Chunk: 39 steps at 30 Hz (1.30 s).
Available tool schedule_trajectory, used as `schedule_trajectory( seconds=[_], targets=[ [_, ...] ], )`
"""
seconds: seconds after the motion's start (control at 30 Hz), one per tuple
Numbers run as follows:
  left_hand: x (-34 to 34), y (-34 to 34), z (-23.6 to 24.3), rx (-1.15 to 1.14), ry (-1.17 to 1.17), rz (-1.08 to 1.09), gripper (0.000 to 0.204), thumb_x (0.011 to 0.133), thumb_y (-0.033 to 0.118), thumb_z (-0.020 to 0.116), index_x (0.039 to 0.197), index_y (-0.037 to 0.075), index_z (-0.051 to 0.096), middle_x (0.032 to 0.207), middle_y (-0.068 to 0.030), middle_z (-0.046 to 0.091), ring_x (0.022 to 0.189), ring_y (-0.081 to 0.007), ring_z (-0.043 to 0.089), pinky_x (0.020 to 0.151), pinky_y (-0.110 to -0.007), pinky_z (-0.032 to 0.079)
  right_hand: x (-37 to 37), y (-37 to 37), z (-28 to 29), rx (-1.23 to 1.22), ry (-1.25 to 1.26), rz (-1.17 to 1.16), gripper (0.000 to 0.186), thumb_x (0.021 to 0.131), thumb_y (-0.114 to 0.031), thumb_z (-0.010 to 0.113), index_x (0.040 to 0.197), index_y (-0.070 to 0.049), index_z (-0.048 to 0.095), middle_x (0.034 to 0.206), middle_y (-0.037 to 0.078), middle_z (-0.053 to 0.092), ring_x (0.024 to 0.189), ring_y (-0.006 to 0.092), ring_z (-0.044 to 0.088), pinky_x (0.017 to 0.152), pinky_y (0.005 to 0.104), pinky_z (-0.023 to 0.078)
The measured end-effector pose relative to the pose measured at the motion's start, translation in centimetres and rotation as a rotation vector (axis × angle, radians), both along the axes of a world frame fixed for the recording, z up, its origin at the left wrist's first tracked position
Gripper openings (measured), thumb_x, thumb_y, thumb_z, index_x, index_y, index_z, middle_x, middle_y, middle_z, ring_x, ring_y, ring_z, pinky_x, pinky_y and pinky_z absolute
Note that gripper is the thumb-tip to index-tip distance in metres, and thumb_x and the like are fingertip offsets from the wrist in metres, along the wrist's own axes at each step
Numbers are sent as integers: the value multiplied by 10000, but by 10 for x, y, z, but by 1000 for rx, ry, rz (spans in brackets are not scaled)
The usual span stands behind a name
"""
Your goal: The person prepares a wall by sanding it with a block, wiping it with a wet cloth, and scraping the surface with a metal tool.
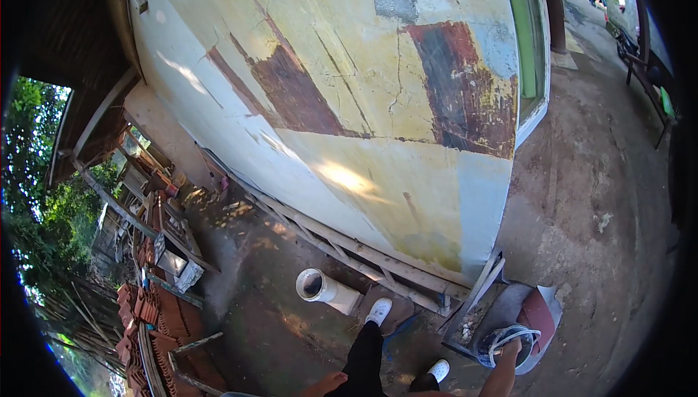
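Observation:
At the lower right, my right hand [508,353] is closed at the top of a dark bucket [486,354] with a pale rim or handle. Its fingers seem to wrap round the bucket's handle, though they are partly hidden. The bucket rests on or beside a grey sheet [550,324], next to a reddish-brown flat piece [536,313]. My left hand [329,383] hangs low beside my dark-trousered leg, touching no tool that I can see. Its fingers are too small and foreshortened to read.
A patched, cracked wall [378,99] rises ahead, with bamboo poles [342,241] along its base. A white pail [336,294] lies tilted near my white shoe [379,311]. Roof tiles [145,306] are stacked at left. A bench [649,91] stands far right.

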<state>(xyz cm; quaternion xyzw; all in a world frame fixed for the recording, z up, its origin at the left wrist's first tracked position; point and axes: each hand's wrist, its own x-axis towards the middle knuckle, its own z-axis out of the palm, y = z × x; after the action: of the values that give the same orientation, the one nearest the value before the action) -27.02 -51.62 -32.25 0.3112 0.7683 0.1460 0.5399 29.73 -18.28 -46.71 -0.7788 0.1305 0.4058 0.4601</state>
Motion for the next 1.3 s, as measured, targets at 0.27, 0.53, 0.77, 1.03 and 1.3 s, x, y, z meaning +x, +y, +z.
schedule_trajectory(
  seconds=[0.27,0.53,0.77,1.03,1.3],
  targets=[
    [21,26,-1,125,-32,-165,397,980,337,581,1231,30,593,1076,-96,677,1009,-176,644,879,-310,496,7,2,4,2,-62,30,277,856,-157,627,1005,73,669,930,153,707,799,300,674,701,422,529],
    [99,100,35,320,-160,-477,376,1006,298,524,1256,21,573,1172,-154,647,1100,-264,628,934,-369,484,8,-29,-16,-30,-190,144,280,862,-147,625,1036,67,668,948,153,709,818,293,674,722,414,530],
    [130,104,74,272,-175,-484,374,1019,308,490,1260,35,573,1153,-141,662,1104,-284,634,959,-382,475,8,-45,-35,-79,-341,303,285,867,-139,622,1064,62,668,963,154,710,835,288,675,739,407,530],
    [88,112,75,364,-52,-500,287,981,191,560,1218,33,598,1066,-136,675,1028,-241,658,881,-349,512,10,-69,-72,-54,-636,446,293,873,-130,619,1095,56,668,981,154,712,854,281,675,760,399,531],
    [142,122,102,469,-106,-488,224,949,114,591,1144,8,624,1011,-155,683,920,-266,679,810,-338,520,-11,-58,-34,72,-733,514,365,909,-132,541,1219,56,590,1138,289,631,1069,425,607,918,413,467]
  ],
)
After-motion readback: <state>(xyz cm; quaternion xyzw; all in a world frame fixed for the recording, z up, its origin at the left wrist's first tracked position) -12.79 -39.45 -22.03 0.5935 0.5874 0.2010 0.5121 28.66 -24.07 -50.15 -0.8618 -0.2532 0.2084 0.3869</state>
